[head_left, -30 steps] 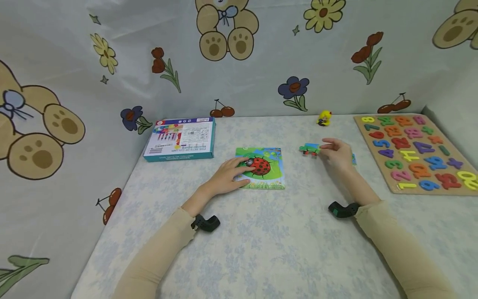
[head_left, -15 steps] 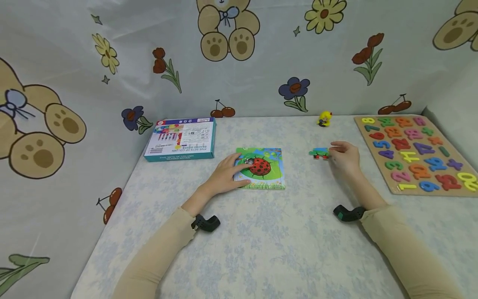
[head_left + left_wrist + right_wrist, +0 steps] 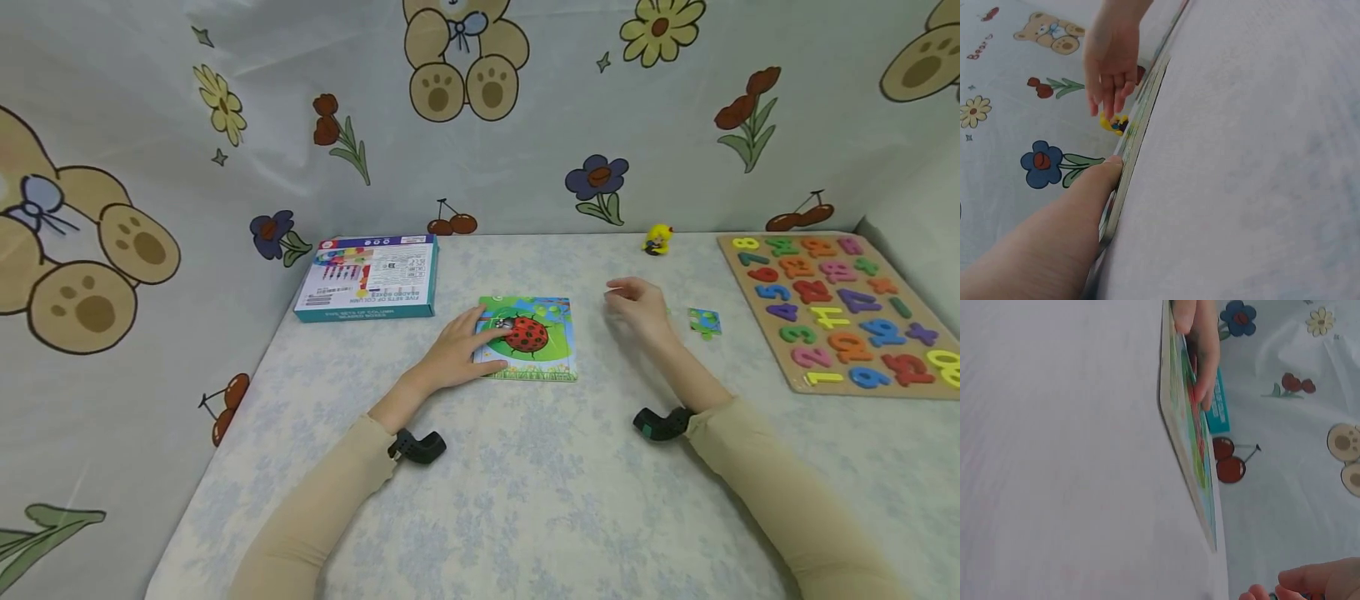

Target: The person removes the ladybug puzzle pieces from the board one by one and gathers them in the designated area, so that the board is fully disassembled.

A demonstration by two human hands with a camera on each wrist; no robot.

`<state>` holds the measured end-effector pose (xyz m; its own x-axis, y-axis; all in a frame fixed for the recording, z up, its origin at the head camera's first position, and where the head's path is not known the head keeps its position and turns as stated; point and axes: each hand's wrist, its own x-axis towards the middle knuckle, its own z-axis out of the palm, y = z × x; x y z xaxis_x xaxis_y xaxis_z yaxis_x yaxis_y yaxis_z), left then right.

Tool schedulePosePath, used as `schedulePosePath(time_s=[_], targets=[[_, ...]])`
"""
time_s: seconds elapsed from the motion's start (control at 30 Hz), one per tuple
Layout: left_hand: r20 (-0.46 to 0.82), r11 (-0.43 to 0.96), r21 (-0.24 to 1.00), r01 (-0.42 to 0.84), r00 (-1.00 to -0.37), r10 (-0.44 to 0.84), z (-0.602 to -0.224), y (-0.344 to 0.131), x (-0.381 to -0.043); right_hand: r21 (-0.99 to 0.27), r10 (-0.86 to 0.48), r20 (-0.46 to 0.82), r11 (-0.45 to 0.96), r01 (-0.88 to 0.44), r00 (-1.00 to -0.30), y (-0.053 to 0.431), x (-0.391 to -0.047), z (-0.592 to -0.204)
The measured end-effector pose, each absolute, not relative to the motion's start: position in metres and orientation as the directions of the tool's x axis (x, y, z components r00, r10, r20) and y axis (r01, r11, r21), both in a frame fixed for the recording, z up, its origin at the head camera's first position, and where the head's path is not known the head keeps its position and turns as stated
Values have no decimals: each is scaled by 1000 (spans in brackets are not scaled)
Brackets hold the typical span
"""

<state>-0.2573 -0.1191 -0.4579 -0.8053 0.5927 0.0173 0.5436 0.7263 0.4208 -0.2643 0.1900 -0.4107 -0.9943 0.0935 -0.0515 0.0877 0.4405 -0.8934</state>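
Observation:
A square ladybug puzzle (image 3: 555, 333) lies on the table in front of me in the head view. Over its left side, my left hand (image 3: 452, 354) rests with fingers spread on the picture and the thumb near the lower edge; the right wrist view also shows these fingers (image 3: 1207, 369) on it. To the right of the puzzle hovers my right hand (image 3: 641, 312), its fingers loosely bent, and nothing shows between them in the left wrist view. A blue and green puzzle piece (image 3: 705, 322) lies right of that hand. The other piece is mostly hidden behind the hand.
A teal-edged box (image 3: 367, 279) lies at the back left. Toward the back edge stands a small yellow chick figure (image 3: 657, 239). On the right lies a wooden board (image 3: 780, 354) of coloured numbers. A printed cloth wall (image 3: 510, 167) rises behind the table.
My right hand first drew right, the green and red puzzle piece shifting right beside it, then came left and now covers that piece's place. My left hand stays on the puzzle.

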Motion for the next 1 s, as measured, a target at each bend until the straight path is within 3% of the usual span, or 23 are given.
schedulePosePath(time_s=[0.13,0.33,0.57,0.87,1.0], targets=[[15,728,421,540,-807,590,-457,-121,-257,-928,-77,-78,370,44,-994,148,-267,-411],[9,729,428,534,-809,588,-457,-120,-257,-906,-220,-47,419,-51,-974,99,-270,-419],[7,725,436,534,-807,590,-456,-121,-258,-918,-214,-45,394,-44,-976,77,-269,-424],[-25,729,445,520,-807,591,-454,-119,-258,-958,-162,-216,224,178,-963,75,-273,-418],[-30,726,452,518,-804,593,-453,-120,-257,-956,-119,-234,207,207,-965,72,-274,-416]])
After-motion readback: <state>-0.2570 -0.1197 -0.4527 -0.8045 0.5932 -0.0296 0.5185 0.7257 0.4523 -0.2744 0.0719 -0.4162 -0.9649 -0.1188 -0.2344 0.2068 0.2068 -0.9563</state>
